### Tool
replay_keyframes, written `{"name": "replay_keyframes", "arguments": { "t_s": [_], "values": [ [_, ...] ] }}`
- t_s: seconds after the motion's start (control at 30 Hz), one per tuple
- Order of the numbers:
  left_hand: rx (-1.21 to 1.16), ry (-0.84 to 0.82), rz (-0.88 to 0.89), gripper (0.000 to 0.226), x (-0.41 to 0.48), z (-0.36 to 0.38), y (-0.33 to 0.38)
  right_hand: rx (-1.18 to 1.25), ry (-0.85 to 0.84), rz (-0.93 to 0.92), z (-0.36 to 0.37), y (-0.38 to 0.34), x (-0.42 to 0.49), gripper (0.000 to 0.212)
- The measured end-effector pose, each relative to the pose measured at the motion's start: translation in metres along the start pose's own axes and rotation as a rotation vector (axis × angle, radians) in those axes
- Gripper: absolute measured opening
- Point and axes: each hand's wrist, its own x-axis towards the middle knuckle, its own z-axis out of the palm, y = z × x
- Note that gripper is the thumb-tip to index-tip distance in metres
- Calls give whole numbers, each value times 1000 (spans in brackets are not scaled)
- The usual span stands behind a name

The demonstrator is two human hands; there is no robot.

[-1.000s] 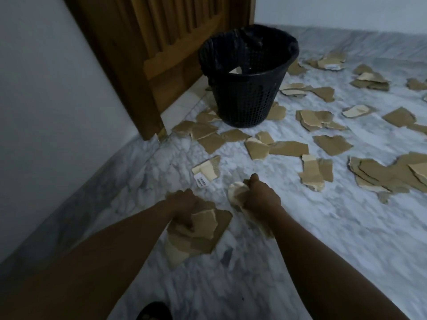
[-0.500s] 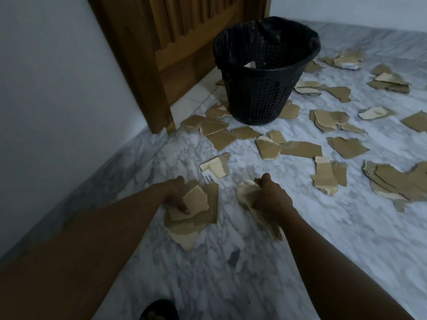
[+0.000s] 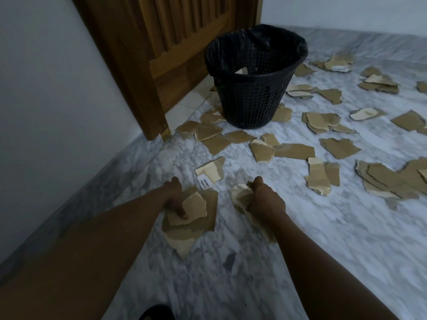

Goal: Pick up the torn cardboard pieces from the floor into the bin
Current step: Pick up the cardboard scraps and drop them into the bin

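The left hand (image 3: 173, 196) grips a flat stack of torn cardboard pieces (image 3: 198, 225), fingers curled under it and thumb pressed on the top piece. The right hand (image 3: 265, 202) is closed in a fist round a crumpled bunch of cardboard (image 3: 240, 196) that sticks out ahead of and behind it. Both hands are low over the marble floor (image 3: 323, 227). A labelled piece (image 3: 210, 173) lies just ahead, between them. Many loose cardboard pieces (image 3: 293, 151) lie scattered around the black mesh bin (image 3: 251, 98), which stands beside the wooden door (image 3: 180, 42).
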Motion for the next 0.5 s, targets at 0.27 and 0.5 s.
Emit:
{"name": "replay_keyframes", "arguments": {
  "t_s": [0.27,0.5],
  "values": [
    [38,316,340,82,11,-31,40,-3,181,50,-6,23,3,33],
    [119,147,298,121,48,-40,78,-130,188,1,-16,49,17,35]
  ]
}}
